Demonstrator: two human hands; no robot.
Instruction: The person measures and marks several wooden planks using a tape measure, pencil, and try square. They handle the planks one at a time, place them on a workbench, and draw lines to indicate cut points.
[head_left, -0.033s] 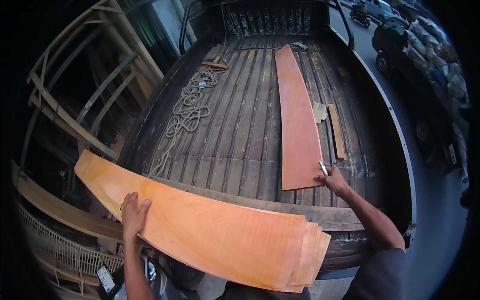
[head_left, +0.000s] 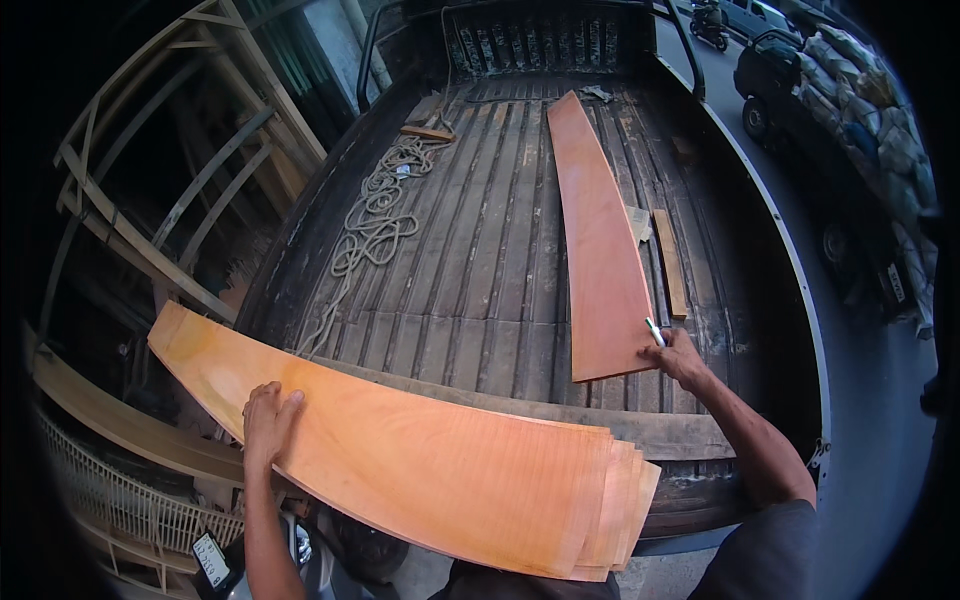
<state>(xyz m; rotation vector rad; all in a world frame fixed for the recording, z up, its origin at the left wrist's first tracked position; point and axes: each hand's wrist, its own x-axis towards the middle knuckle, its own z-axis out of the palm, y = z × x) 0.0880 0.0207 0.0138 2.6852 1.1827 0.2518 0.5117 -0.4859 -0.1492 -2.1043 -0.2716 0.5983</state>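
Note:
A stack of curved, pale orange wood sheets [head_left: 460,470] lies across the tailgate end. My left hand [head_left: 270,425] rests on its left part, fingers apart on the top sheet. A long, tapering pinkish board [head_left: 600,250] lies lengthwise on the ribbed truck bed [head_left: 480,250]. My right hand [head_left: 675,358] is closed on a white marker [head_left: 655,330] and touches the right edge of the pinkish board's near end.
A tangled rope [head_left: 390,200] runs along the bed's left side, near a short plank [head_left: 428,133]. A wood strip [head_left: 668,265] and cardboard [head_left: 635,225] lie on the right. Wooden frames [head_left: 180,210] stand at left. A loaded vehicle [head_left: 850,120] and motorbike [head_left: 708,30] occupy the road at right.
My right hand has moved slightly right with the near end of the pinkish board, whose far end has shifted a little left. My left hand has barely moved.

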